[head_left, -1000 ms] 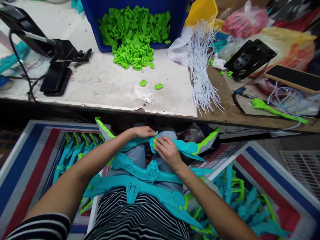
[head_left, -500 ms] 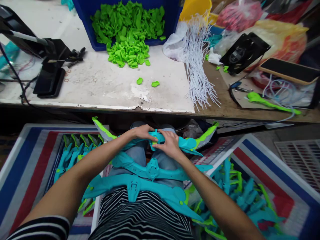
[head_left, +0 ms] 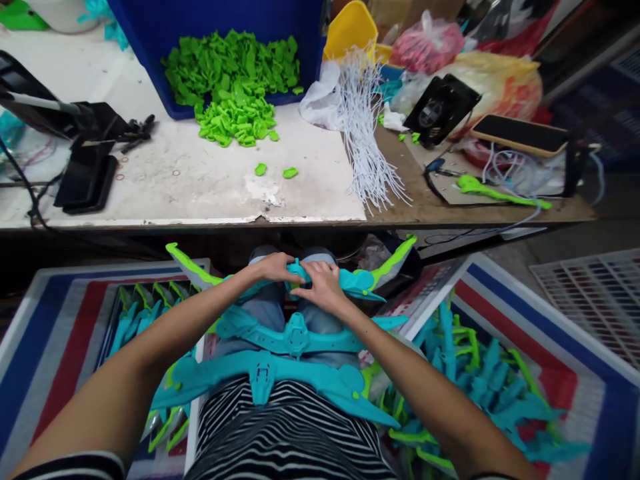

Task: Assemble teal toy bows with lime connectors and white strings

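Across my lap lie three teal toy bows, one behind another. My left hand (head_left: 276,268) and my right hand (head_left: 323,285) both grip the middle of the farthest toy bow (head_left: 356,280), which has bright green limb tips. Both thumbs press close together at its centre, and a bit of green shows beneath them; its exact shape is covered by the fingers. Closer to me rests a second bow (head_left: 297,333) with a raised hub. The third bow (head_left: 261,373) lies against the striped shirt, partly behind my forearms at its ends.
Loose green plastic pieces (head_left: 237,120) spill from a blue bin (head_left: 145,60) on the worktable (head_left: 210,193). White cords (head_left: 367,147) hang by the table's edge. A fan (head_left: 440,110) and phone (head_left: 520,133) sit right. Striped-lined boxes holding bows (head_left: 450,347) stand either side.
The view has swung to the right, so the table and bin sit farther left in the picture. Both hands stay on the same bow; the green piece under the thumbs shows less.
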Motion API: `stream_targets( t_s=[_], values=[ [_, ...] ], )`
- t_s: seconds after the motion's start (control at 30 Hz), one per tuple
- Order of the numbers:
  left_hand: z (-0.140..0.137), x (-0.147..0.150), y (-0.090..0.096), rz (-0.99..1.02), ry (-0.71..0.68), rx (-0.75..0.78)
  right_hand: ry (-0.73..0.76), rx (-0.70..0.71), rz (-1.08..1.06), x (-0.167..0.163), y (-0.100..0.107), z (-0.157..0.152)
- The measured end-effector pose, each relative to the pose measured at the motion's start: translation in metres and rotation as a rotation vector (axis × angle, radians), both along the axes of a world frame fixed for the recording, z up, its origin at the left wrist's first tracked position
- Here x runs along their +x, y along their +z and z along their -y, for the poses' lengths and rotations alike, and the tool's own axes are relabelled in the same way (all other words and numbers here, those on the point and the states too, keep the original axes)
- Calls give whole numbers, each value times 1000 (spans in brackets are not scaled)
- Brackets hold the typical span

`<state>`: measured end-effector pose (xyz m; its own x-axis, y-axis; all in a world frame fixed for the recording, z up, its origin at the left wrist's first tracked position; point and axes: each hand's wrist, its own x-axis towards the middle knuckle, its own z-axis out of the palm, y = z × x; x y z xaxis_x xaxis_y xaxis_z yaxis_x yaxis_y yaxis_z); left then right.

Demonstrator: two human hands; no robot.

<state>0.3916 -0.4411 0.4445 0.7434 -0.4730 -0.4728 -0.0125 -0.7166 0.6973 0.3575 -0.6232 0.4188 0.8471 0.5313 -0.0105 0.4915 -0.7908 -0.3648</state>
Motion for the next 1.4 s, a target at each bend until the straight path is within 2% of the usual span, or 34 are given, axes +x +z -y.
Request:
stream_targets(
  t_s=[0.1,0.2,0.47,0.57,0.7,0.83,0.9,0.97,1.03,1.1,1.17,1.23,1.33,1.4],
  values=[
    [1,-2,0,-42,34,-30,16,-38,15,-1,0,-1],
    [-1,-2,0,19,44,-14,41,-72,48,-3,1,-6],
    [1,-11,6,237,-12,262,73,-139,113,-1,4,-11],
    [-1,-21,11,265,-65,328,99,-108,154,-7,2,-8],
    [-8,-36,17,328,-175,253,119,-22,249,-20,3,-2],
    [-13,-50,17,525,-116,285,101,106,333,-40,8,5],
    [-13,-56,10,642,-68,359,165,144,206,-52,8,8],
    [-12,-63,-1,718,-64,405,248,164,-29,-64,7,9],
    [-10,-71,-12,747,-94,402,274,162,-238,-74,7,7],
    [-9,-76,-20,747,-126,371,265,109,-297,-79,11,5],
    [-8,-79,-24,736,-132,340,268,25,-206,-71,22,3],
    [-5,-79,-25,708,-109,323,275,-24,-86,-46,40,0],
    [3,-79,-23,683,-30,318,166,30,71,21,73,-12],
    [9,-83,-20,719,51,297,-30,82,236,78,92,-28]
  ],
)
